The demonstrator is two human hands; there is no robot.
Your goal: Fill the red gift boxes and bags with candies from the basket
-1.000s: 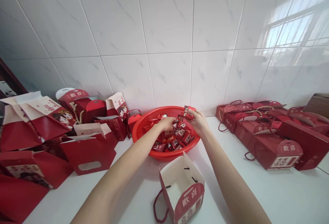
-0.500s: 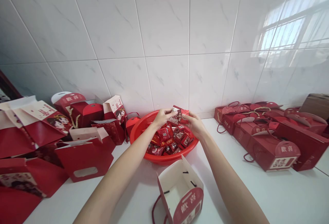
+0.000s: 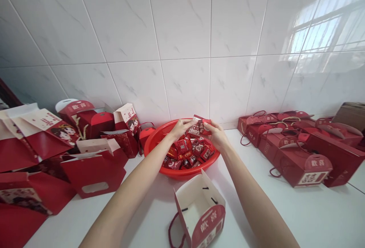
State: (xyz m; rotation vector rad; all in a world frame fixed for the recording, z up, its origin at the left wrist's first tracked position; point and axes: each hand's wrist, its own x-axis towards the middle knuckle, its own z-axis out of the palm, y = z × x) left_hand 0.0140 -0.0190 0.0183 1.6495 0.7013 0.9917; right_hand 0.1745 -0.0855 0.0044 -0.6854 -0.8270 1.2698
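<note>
Both hands are over the far side of a red plastic basket [image 3: 174, 172] that holds several red-wrapped candies [image 3: 182, 147]. My left hand [image 3: 181, 128] is closed, its fingertips on the left part of a dark red candy packet [image 3: 196, 128]. My right hand [image 3: 215, 134] pinches red wrapped candy on the right side; whether this is the same packet or a second one I cannot tell. In front of the basket stands an open red gift box [image 3: 203, 215] with a pale inside and a dark red cord loop at its left.
Several open red gift boxes [image 3: 94, 170] crowd the left of the white table [image 3: 151, 202]. Closed red boxes with cord handles [image 3: 296, 160] stand in rows at the right. A brown carton [image 3: 352, 116] sits at the far right, and a tiled wall [image 3: 185, 84] rises behind.
The packet between my hands has tilted slightly, and my fingers have shifted a little on it. The basket and the boxes stay where they were.
</note>
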